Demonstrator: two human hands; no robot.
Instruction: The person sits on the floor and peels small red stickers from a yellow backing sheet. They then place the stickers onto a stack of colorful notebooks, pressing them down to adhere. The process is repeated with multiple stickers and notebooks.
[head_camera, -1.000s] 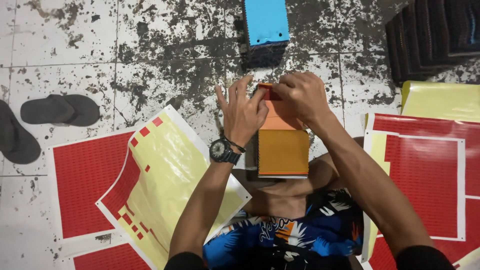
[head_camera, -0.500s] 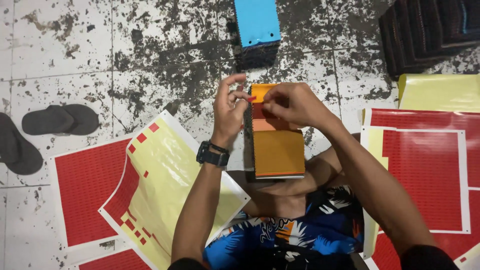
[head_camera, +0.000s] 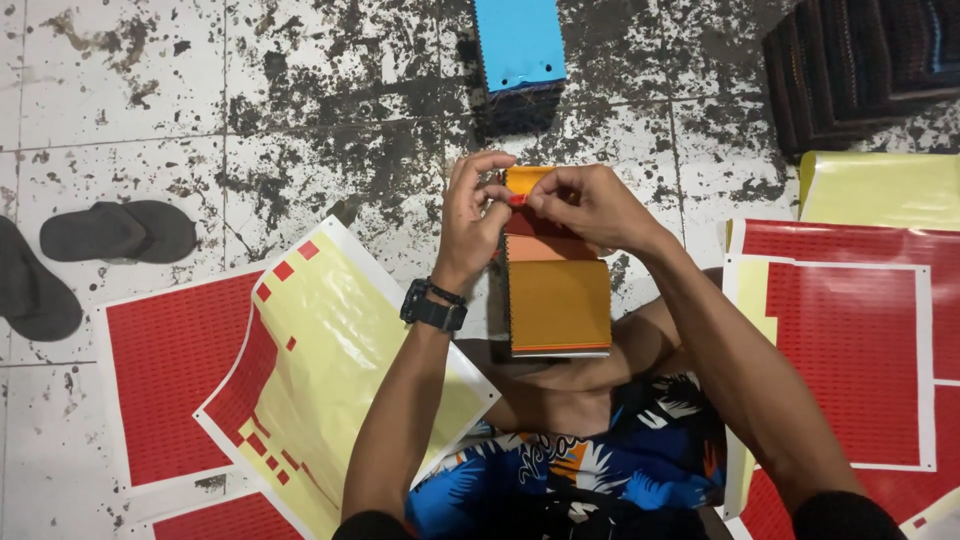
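At frame centre, a thick orange-covered swatch booklet (head_camera: 558, 300) rests on the person's lap. Just above it, the left hand (head_camera: 470, 215) and right hand (head_camera: 590, 205) meet, fingertips pinched together on a small red sticker (head_camera: 516, 199) at the booklet's top edge. Pressing it flat and square looks wise. Farther up lies a blue swatch stack (head_camera: 518, 45); red sticker sheets (head_camera: 170, 370) flank the legs.

Illumination is even and moderately bright, from overhead. Shadows are soft and short, falling beneath the forearms and beside the sandal (head_camera: 118, 230). Mild glare shows on the yellow backing sheet (head_camera: 340, 350). Focus is sharp centrally; frame edges soften slightly.
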